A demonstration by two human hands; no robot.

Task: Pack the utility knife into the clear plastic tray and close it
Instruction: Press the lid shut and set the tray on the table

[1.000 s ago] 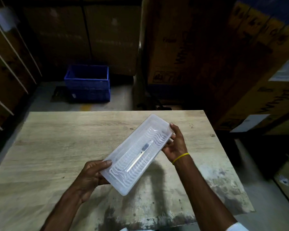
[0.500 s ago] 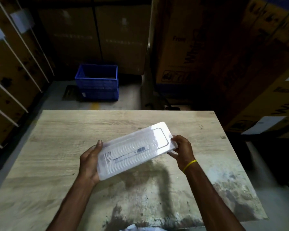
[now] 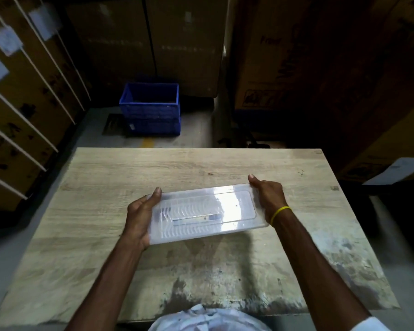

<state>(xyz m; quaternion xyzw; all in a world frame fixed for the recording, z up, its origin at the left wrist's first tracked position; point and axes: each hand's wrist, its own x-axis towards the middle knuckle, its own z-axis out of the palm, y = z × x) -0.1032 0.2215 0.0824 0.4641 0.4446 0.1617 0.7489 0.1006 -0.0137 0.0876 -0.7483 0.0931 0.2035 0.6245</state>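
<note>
— Status of clear rectangular plastic tray (image 3: 208, 212)?
— Closed, lid on, held above worn wooden surface (image 3: 129, 177), long axis running left to right, right end slightly higher.
— Location of slim grey utility knife (image 3: 196, 219)?
— Inside tray, lying lengthwise, visible through ribbed clear lid.
— Grip?
— Left hand (image 3: 139, 216) clamped on left short end, thumb over top edge. Right hand (image 3: 268, 197) clamped on right short end; thin yellow band (image 3: 279, 213) on that wrist.
— Surroundings?
— Blue plastic crate (image 3: 151, 108) on floor beyond far edge of surface; brown cardboard cartons (image 3: 320, 68) behind.
</note>
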